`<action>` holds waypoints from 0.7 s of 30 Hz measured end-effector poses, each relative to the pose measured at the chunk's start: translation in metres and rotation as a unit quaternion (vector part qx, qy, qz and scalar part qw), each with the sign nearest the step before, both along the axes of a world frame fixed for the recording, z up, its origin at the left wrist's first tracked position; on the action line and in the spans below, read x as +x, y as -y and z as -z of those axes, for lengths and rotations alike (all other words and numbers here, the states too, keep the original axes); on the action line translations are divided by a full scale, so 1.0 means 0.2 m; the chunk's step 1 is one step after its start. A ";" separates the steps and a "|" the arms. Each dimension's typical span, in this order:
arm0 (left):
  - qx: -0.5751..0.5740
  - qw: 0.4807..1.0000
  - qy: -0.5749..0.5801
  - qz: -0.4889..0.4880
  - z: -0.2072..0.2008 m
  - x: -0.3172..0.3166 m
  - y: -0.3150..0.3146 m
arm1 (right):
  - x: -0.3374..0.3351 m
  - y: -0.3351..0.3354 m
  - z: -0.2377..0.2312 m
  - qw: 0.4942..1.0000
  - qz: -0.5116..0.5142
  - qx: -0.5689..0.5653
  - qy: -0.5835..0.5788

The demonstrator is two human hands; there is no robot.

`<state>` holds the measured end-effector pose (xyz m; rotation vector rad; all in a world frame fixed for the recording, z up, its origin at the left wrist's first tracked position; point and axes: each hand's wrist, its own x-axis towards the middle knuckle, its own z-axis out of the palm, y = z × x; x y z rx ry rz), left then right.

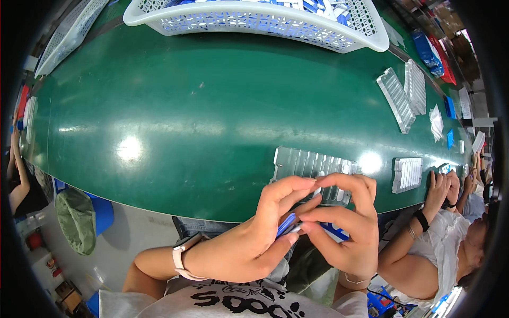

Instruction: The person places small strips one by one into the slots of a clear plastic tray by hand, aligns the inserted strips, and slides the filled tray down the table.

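My left hand [254, 238] is closed around small slim blue plastic pieces [286, 224], with a white piece [296, 229] beside them at the fingertips. Curled in from the other side, my right hand [352, 225] has its thumb and a finger closed at that white piece. The two index fingertips meet above, near a small white part too covered to name. Just beyond the fingers, on the green table, lies a clear plastic tray [299, 159] with parallel slots; my hands hide its near side.
A white perforated basket [254, 24] of blue and white pieces stands at the far edge. Clear slotted trays [396, 100] lie at the far right, and a filled tray [407, 175] sits near a co-worker's hands [442, 188]. A blue bin [103, 214] with a green liner stands below left.
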<state>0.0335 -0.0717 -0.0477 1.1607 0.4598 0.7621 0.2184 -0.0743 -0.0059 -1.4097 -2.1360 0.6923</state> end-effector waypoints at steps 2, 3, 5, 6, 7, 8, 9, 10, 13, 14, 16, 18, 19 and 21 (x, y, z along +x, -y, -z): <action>-0.024 0.999 0.041 0.003 -0.01 0.00 -0.01 | 0.02 0.02 0.01 0.999 0.022 0.022 -0.041; -0.024 0.999 0.041 0.003 -0.02 -0.02 -0.02 | 0.03 0.03 0.01 0.995 0.044 0.045 -0.082; -0.169 0.979 0.036 0.108 -0.05 -0.06 -0.05 | 0.06 0.07 0.04 0.975 0.057 0.207 -0.055; -0.208 0.975 0.049 0.060 -0.06 -0.04 -0.04 | 0.10 0.08 0.05 0.957 0.009 0.289 -0.039; -0.209 0.975 0.051 0.063 -0.05 -0.04 -0.04 | 0.13 0.09 0.06 0.929 -0.041 0.367 -0.023; -0.165 0.984 0.040 0.050 -0.02 -0.04 -0.04 | 0.11 0.14 0.04 0.924 -0.004 0.383 0.015; -0.121 0.992 0.028 0.036 -0.01 -0.04 -0.04 | 0.13 0.15 0.04 0.924 -0.002 0.382 0.016; -0.130 0.991 0.003 0.027 -0.03 -0.04 -0.05 | 0.14 0.16 0.05 0.910 -0.024 0.410 0.062; -0.145 0.989 -0.001 0.024 -0.06 -0.03 -0.05 | 0.14 0.18 0.12 0.883 -0.028 0.456 0.110; -0.146 0.989 -0.002 0.022 -0.07 -0.03 -0.06 | 0.12 0.19 0.13 0.884 0.001 0.457 0.101; -0.204 0.979 0.013 0.022 -0.10 -0.03 -0.07 | 0.12 0.19 0.14 0.884 0.032 0.457 0.096; -0.179 0.984 0.000 -0.006 -0.07 0.00 -0.06 | 0.15 0.18 0.15 0.870 -0.054 0.479 0.105; -0.154 0.987 -0.014 -0.035 -0.06 0.01 -0.06 | 0.16 0.17 0.16 0.870 -0.054 0.479 0.103; -0.162 0.986 -0.027 -0.035 -0.07 0.01 -0.07 | 0.16 0.15 0.16 0.905 -0.094 0.416 0.012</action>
